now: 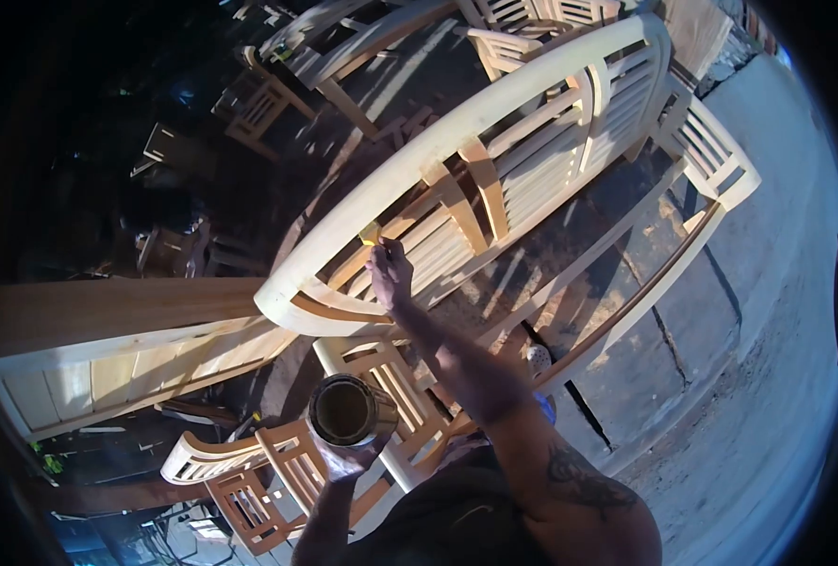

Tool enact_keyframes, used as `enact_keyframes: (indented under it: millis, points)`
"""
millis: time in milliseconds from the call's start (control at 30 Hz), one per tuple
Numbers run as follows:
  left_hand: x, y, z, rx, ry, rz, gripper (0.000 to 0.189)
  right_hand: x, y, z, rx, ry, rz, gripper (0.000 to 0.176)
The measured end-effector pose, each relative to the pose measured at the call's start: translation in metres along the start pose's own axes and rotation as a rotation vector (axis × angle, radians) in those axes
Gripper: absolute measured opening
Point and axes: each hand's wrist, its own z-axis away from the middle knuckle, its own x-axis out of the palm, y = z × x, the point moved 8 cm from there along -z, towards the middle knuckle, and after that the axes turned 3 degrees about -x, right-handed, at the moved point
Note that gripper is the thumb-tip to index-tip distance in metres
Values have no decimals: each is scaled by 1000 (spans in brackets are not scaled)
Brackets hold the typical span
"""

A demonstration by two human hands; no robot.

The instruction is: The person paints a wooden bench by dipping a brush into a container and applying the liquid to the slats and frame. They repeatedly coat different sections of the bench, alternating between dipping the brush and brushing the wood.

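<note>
A long wooden bench (480, 118) with a curved top rail and slatted back runs diagonally across the middle. My right hand (389, 274) is at the left part of its back, fingers closed round a small yellow object (370, 234), which lies against the underside of the top rail. What the yellow object is cannot be made out fully. Lower down, my left hand (345, 458) holds a round open can (341, 409) from below. The can's inside looks brownish, and its rim is dark.
A wooden chair (287, 462) stands at the lower left, beside a slatted wooden panel (136, 368). More wooden furniture (263, 104) is at the upper left and top. Concrete ground (758, 283) lies to the right. A perforated shoe (539, 358) shows under my right arm.
</note>
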Motion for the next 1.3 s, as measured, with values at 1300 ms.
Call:
enact_keyframes:
  millis: [1300]
  points:
    - [3, -8, -4, -71, -69, -69, 86, 14, 8, 8, 385, 106, -533, 17]
